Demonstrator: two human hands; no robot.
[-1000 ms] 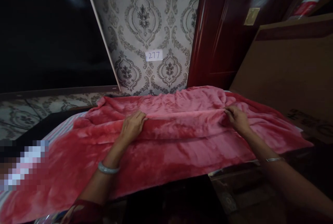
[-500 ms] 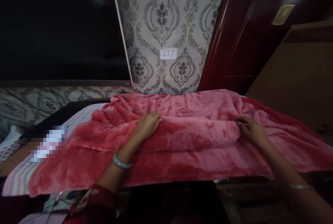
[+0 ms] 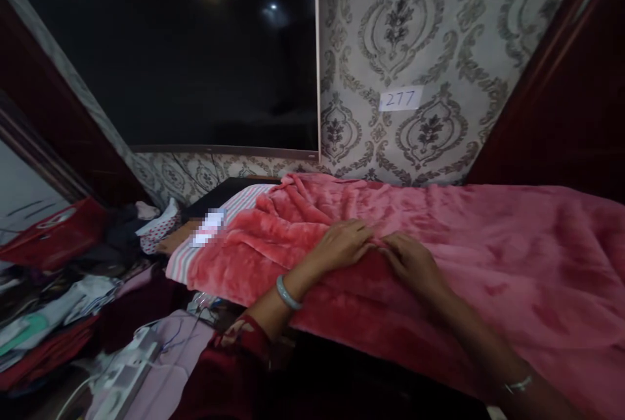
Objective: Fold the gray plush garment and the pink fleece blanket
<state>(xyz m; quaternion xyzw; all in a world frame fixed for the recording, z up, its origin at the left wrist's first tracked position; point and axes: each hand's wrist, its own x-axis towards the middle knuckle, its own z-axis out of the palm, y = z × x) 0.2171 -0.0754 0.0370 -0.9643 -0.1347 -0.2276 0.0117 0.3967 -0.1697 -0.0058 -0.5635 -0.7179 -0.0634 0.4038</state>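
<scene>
1. On the raised surface in front of you lies the pink blanket (image 3: 439, 257); it is spread wide, its long axis running left to right across your view, its far edge near the patterned wall (image 3: 439, 36); its near edge hangs over the front of the surface.
2. Your left hand (image 3: 344, 244) rests palm down on a bunched ridge of the plush; the fingers are curled onto the fold, though whether they pinch it or only press cannot be told.
3. Your right hand (image 3: 413, 260) lies just beside the left, fingertips almost touching it; its fingers are bent into the same ridge, flat rather than clenched, and a firm hold is not shown.
4. Both hands sit left of the blanket's middle; the larger, smoother stretch lies to your right, so the right hand is the nearer to it; the crumpled end lies to your left, nearer the left hand.
5. A bangle (image 3: 287, 293) circles your left wrist; a thin bracelet (image 3: 518, 383) shows on the right.
6. Under the blanket's left end a striped sheet (image 3: 205, 247) peeks out.
7. On the wall hangs a small label (image 3: 400, 99) reading 277; left of it a dark screen (image 3: 195, 62) fills the corner.
8. Down at your left lies a heap of clothes (image 3: 58, 296).
</scene>
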